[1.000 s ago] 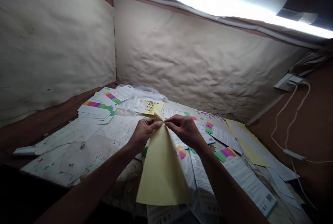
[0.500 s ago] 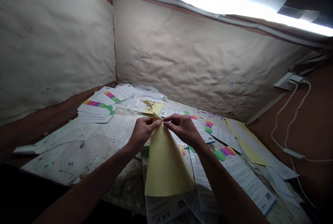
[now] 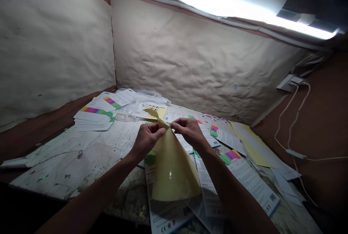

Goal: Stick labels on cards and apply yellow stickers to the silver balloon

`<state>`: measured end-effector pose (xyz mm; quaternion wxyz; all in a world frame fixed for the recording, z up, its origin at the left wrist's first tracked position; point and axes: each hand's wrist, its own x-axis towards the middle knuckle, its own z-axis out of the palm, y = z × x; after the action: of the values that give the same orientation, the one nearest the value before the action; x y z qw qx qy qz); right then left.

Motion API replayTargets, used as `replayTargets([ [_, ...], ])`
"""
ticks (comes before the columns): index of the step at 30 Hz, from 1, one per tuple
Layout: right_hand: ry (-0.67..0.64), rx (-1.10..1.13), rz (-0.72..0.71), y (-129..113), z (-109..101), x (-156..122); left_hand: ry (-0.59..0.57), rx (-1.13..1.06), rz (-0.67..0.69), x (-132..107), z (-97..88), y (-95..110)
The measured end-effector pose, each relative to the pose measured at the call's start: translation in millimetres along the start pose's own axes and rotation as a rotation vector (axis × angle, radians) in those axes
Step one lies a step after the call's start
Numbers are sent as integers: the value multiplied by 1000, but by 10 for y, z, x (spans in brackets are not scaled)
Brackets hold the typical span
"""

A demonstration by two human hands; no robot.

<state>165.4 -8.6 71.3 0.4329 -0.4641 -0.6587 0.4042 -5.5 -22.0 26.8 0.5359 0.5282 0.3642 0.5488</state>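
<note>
Both hands on the sheet, pinched right at its neck!
Left hand has thumb and fingers closed on the gathered yellow, right hand nips it just beside, fingertips nearly meeting; the sheet flares toward the near side, mid-table, a curled tip poking out to the far left, and whether its lower edge touches the cards below, I can't tell! Out left, a fanned stack on the table, plastic wrap just beyond it; over right, yellow paper lies flat.
</note>
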Motion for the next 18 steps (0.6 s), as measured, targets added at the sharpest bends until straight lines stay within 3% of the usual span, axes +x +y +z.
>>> replayTargets([
  [4, 26, 154, 78, 90, -205, 60, 7, -19, -21, 27, -20, 12],
  [8, 100, 187, 147, 215, -667, -93, 67, -38, -65, 53, -61, 0],
  [14, 359, 99, 205, 533, -1570, -785, 148, -39, -143, 92, -91, -29],
  [18, 535, -105, 206, 865, -1961, -1238, 192, 24, -134, 115, -96, -70],
])
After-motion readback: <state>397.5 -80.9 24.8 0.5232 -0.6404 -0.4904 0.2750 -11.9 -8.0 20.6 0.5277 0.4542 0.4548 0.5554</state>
